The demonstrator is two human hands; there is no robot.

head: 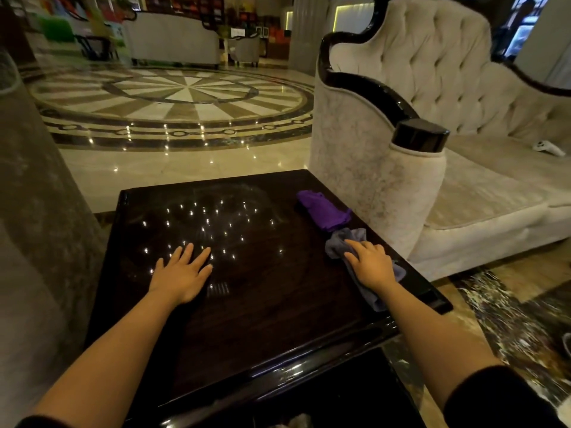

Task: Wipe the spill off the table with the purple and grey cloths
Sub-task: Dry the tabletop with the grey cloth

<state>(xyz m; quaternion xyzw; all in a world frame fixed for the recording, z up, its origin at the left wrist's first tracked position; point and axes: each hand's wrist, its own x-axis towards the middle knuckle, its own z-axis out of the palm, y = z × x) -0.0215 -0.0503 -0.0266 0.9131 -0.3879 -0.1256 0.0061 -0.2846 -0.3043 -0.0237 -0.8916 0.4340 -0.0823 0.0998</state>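
Note:
A dark glossy wooden table (265, 304) fills the middle of the view. Its far half shows faint smeared streaks (234, 199) among reflected ceiling lights. The purple cloth (324, 210) lies crumpled near the table's far right edge, touched by neither hand. Just in front of it lies the grey cloth (340, 242), stretched along the right edge. My right hand (372, 264) presses down on the grey cloth, fingers bent over it. My left hand (180, 273) rests flat on the bare tabletop at the left centre, fingers spread, holding nothing.
A cream tufted sofa (463, 125) with a black-trimmed armrest (417, 137) stands right against the table's right side. A grey upholstered surface (37, 211) rises on the left. Polished marble floor (173, 97) lies beyond the table. A small white device (548, 148) sits on the sofa seat.

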